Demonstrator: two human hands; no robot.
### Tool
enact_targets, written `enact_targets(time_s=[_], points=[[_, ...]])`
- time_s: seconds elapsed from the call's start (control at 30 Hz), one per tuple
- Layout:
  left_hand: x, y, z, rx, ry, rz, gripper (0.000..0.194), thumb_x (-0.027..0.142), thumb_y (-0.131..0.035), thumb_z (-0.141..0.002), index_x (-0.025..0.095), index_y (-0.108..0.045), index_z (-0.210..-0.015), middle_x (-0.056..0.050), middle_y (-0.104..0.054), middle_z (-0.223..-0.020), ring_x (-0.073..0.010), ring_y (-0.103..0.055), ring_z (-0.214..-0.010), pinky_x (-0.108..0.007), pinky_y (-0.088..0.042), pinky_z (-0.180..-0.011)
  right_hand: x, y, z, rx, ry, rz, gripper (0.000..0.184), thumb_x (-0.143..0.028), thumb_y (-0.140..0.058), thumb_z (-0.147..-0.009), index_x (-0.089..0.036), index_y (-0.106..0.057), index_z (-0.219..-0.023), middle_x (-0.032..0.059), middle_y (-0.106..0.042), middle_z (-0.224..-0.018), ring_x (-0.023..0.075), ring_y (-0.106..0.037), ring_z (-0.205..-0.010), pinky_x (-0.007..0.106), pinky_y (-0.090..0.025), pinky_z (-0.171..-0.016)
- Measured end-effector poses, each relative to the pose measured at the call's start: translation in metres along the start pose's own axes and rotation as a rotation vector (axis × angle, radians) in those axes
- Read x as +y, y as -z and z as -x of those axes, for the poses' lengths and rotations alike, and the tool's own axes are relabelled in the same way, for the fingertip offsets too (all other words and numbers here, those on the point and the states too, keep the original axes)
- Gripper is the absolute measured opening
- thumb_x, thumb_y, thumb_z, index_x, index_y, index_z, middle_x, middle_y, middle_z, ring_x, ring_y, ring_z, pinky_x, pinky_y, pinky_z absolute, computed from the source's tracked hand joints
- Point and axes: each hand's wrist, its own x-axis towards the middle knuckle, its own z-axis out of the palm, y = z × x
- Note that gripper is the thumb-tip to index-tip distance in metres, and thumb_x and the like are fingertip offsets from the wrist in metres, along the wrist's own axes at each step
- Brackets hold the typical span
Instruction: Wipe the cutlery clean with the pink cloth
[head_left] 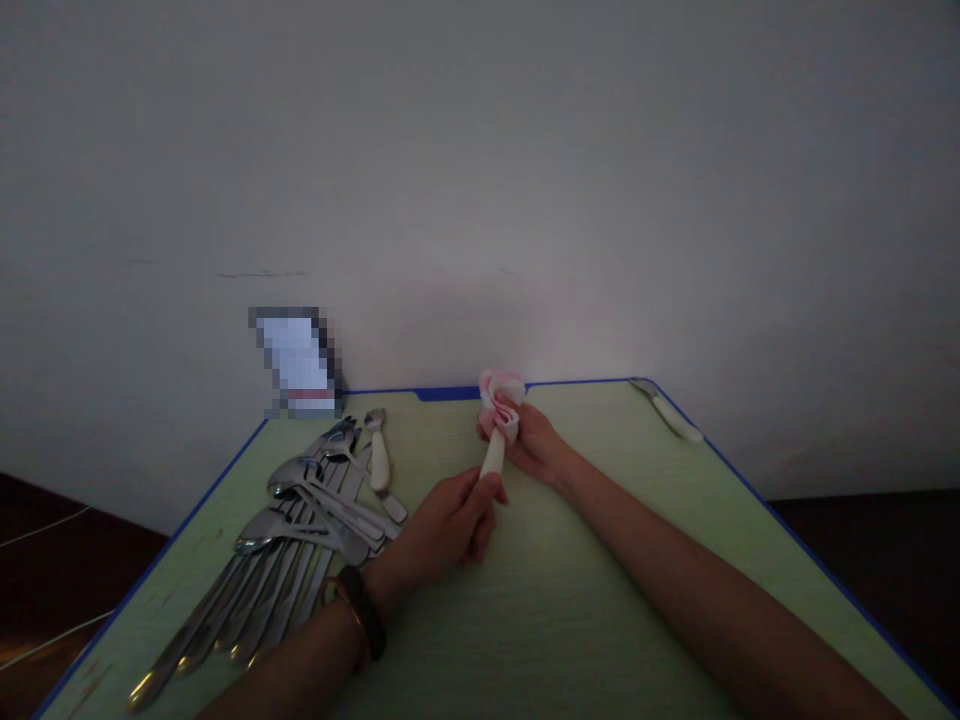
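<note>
My left hand (456, 515) is closed around the white handle (493, 455) of a piece of cutlery, which tilts up and away from me. A crumpled pink and white cloth (501, 400) wraps the far end, so whether it is a fork or a spoon is hidden. Behind the cloth, my right hand (534, 440) grips it with the fingers partly covered. To the left of my left hand lies a pile of metal spoons, forks and other cutlery (300, 540). A small fork with a white handle (379, 455) rests at the pile's far side.
Another white-handled utensil (675, 418) lies at the table's far right edge. A blurred-out device with a bright screen (300, 360) leans at the far left corner. The light green table (585, 620) has a blue rim and meets a pale wall (480, 180).
</note>
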Motion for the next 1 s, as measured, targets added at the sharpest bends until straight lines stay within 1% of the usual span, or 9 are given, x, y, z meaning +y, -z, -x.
enact_targets(time_s=[0.1,0.17,0.3,0.43,0.53,0.67,0.73,0.87,1.0], points=[[-0.002,0.000,-0.001,0.005,0.001,0.033,0.038,0.053,-0.033,-0.087,0.018,-0.047,-0.082,0.010,-0.040,-0.045,-0.0058,-0.039,-0.033,-0.013,-0.030,-0.031,-0.001,0.000,0.001,0.005,-0.023,0.004,0.021,-0.029,-0.072,-0.068,-0.017,-0.055,-0.071,-0.0065,-0.051,-0.056,0.0073,-0.048,-0.051,0.024,-0.047,-0.063],[-0.003,0.000,-0.001,0.033,0.004,0.060,0.039,0.055,-0.033,-0.086,0.018,-0.046,-0.081,0.010,-0.039,-0.045,-0.0062,-0.040,-0.033,-0.014,-0.030,-0.030,-0.001,0.001,0.003,0.005,-0.050,0.051,0.026,-0.034,-0.075,-0.063,-0.016,-0.057,-0.071,-0.0050,-0.055,-0.058,0.0088,-0.052,-0.056,0.025,-0.047,-0.066],[-0.001,0.000,-0.002,0.091,0.037,0.087,0.042,0.058,-0.035,-0.084,0.019,-0.045,-0.074,0.011,-0.036,-0.041,-0.0072,-0.040,-0.030,-0.014,-0.027,-0.028,-0.003,0.002,0.009,-0.027,-0.118,0.218,0.035,-0.041,-0.078,-0.057,-0.014,-0.060,-0.069,0.0004,-0.061,-0.064,0.0111,-0.054,-0.061,0.023,-0.043,-0.060],[0.001,-0.001,-0.002,0.119,0.078,0.068,0.045,0.060,-0.038,-0.082,0.019,-0.043,-0.065,0.011,-0.034,-0.037,-0.0068,-0.038,-0.028,-0.015,-0.025,-0.027,-0.004,0.000,0.011,-0.055,-0.127,0.269,0.036,-0.044,-0.078,-0.057,-0.014,-0.061,-0.070,0.0019,-0.063,-0.066,0.0110,-0.055,-0.061,0.022,-0.041,-0.058],[0.002,-0.002,-0.001,0.130,0.041,0.044,0.044,0.058,-0.036,-0.084,0.018,-0.046,-0.068,0.010,-0.036,-0.038,-0.0065,-0.038,-0.029,-0.015,-0.026,-0.028,-0.004,0.000,0.009,-0.062,-0.120,0.248,0.036,-0.045,-0.076,-0.059,-0.014,-0.061,-0.071,0.0007,-0.063,-0.063,0.0109,-0.054,-0.059,0.022,-0.041,-0.057],[0.000,-0.002,-0.001,0.096,-0.002,0.071,0.039,0.054,-0.034,-0.086,0.018,-0.048,-0.079,0.010,-0.038,-0.042,-0.0068,-0.039,-0.031,-0.015,-0.028,-0.030,-0.003,0.003,0.007,-0.078,-0.133,0.212,0.036,-0.047,-0.072,-0.063,-0.016,-0.061,-0.079,-0.0002,-0.062,-0.064,0.0113,-0.053,-0.057,0.022,-0.040,-0.052],[-0.001,-0.002,0.000,0.092,-0.003,0.061,0.038,0.053,-0.034,-0.087,0.018,-0.048,-0.080,0.010,-0.038,-0.043,-0.0070,-0.040,-0.032,-0.015,-0.028,-0.030,-0.003,0.003,0.007,-0.083,-0.123,0.222,0.035,-0.046,-0.072,-0.065,-0.016,-0.061,-0.079,0.0001,-0.062,-0.065,0.0113,-0.052,-0.058,0.022,-0.040,-0.053],[-0.002,-0.002,0.000,0.130,-0.002,0.030,0.037,0.052,-0.033,-0.087,0.019,-0.046,-0.077,0.010,-0.037,-0.043,-0.0070,-0.040,-0.032,-0.015,-0.028,-0.030,-0.003,0.001,0.010,-0.046,-0.097,0.242,0.034,-0.043,-0.075,-0.061,-0.014,-0.061,-0.071,0.0006,-0.062,-0.065,0.0107,-0.053,-0.061,0.022,-0.040,-0.058],[0.000,-0.004,0.000,0.162,0.003,0.025,0.036,0.051,-0.032,-0.087,0.019,-0.044,-0.075,0.010,-0.037,-0.043,-0.0069,-0.038,-0.030,-0.015,-0.028,-0.029,-0.005,-0.002,0.010,-0.055,-0.123,0.265,0.039,-0.045,-0.077,-0.057,-0.013,-0.063,-0.075,0.0023,-0.065,-0.068,0.0106,-0.054,-0.060,0.022,-0.040,-0.057]])
